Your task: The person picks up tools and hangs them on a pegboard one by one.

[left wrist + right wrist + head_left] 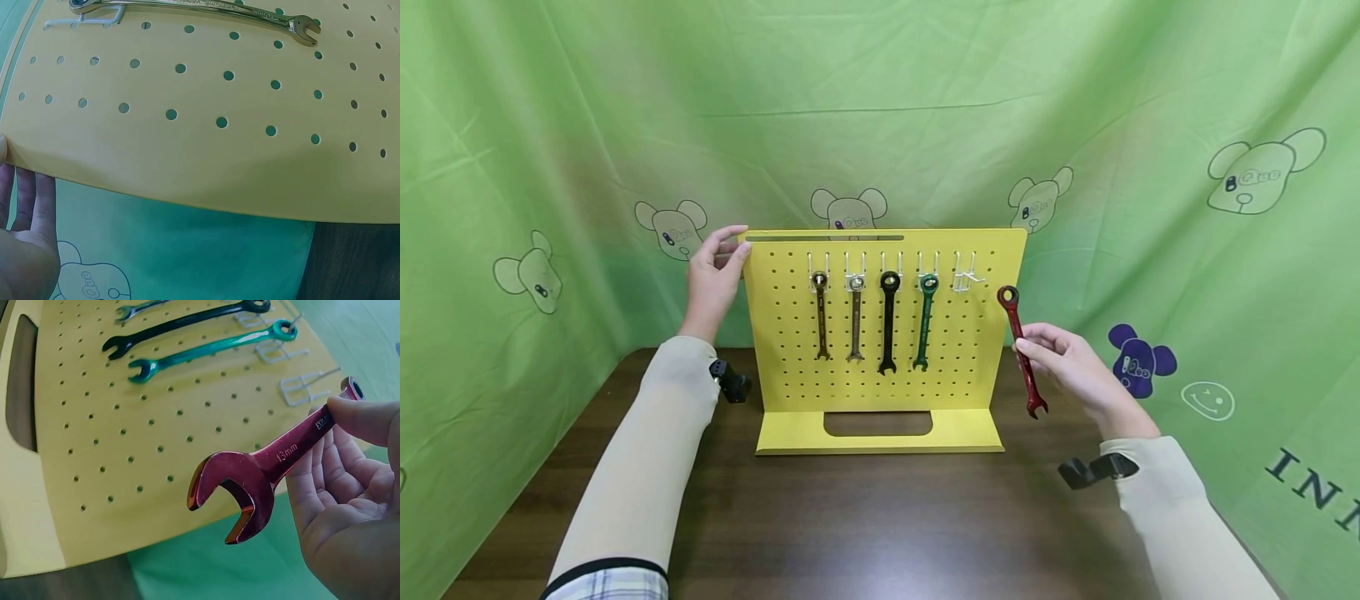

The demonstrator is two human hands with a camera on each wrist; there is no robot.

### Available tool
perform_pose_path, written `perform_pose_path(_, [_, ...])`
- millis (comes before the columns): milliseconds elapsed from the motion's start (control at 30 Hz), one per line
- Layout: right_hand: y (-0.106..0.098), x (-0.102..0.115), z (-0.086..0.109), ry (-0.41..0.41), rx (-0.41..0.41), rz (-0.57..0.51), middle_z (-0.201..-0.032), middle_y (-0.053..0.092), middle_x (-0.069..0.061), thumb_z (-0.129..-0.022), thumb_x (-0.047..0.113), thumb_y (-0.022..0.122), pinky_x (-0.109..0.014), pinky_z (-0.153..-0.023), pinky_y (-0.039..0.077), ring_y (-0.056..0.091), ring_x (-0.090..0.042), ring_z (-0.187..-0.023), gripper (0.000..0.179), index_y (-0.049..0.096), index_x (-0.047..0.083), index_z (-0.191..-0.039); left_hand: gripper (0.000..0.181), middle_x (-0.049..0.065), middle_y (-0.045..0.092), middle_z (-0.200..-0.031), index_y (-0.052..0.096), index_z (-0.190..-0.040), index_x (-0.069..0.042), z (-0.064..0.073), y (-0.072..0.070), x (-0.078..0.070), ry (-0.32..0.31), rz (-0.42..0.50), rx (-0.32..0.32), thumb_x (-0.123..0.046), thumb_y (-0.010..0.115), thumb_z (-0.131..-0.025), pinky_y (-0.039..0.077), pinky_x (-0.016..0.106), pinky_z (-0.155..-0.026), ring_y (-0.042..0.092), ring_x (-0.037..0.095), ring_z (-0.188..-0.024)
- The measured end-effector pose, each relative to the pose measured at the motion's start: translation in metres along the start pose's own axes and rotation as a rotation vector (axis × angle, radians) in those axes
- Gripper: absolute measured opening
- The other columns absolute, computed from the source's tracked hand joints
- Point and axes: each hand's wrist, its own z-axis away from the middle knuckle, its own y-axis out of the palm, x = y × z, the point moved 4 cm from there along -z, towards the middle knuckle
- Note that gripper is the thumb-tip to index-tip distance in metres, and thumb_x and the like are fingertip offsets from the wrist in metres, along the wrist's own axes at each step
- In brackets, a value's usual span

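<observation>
My left hand (713, 282) pinches the upper left corner of a yellow pegboard (758, 333), thumb on the front face and fingers behind. Between the thumb and fingers of my right hand (1078, 371) is a red combination wrench (1030, 379), held just right of the board with its ring end up and open jaw down. The right wrist view shows "13mm" on its shaft. Wrenches hang from hooks on the board: a dark bronze one (822, 325), a silver one (855, 325), a black one (889, 321) and a green one (926, 321).
A bare metal hook (961, 282) sits at the board's upper right, with its prong sticking out. The board's foot (790, 433), which has a wide slot, stands on a dark wooden table (865, 517). Green cloth (880, 83) with printed bear heads hangs behind and at the sides.
</observation>
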Motion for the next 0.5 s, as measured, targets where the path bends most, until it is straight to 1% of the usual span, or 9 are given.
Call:
perform_pose_path(167, [0.005,0.010,-0.006,-0.028,0.011,-0.049,-0.100,0.065,0.005,-0.103,0.019,0.060,-0.019,-0.084,0.053,0.061,-0.010,-0.092,0.011,0.062,0.015,-0.113,0.034,0.006,0.060,-0.112,0.064,-0.133,-0.016,0.000,0.000,-0.001,0.000,0.008,0.001,-0.025,0.063,-0.100,0.056,0.024,-0.082,0.060,0.016,-0.093])
perform_pose_path(367, [0.011,0.017,-0.011,-0.031,0.006,-0.067,-0.103,0.064,0.003,-0.103,0.018,0.060,-0.019,-0.085,0.052,0.059,-0.008,-0.094,0.012,0.061,0.013,-0.114,0.033,0.006,0.061,-0.112,0.065,-0.132,-0.019,-0.001,0.000,0.000,0.008,-0.011,-0.004,-0.027,0.064,-0.100,0.056,0.023,-0.081,0.061,0.015,-0.094])
perform_pose_path(500, [0.014,0.017,-0.015,-0.031,0.009,-0.089,-0.104,0.064,0.000,-0.102,0.017,0.060,-0.017,-0.082,0.052,0.058,-0.006,-0.092,0.013,0.061,0.013,-0.115,0.032,0.006,0.061,-0.113,0.065,-0.132,-0.019,-0.002,0.000,0.001,0.005,-0.009,-0.003,-0.027,0.064,-0.100,0.056,0.024,-0.082,0.061,0.015,-0.095])
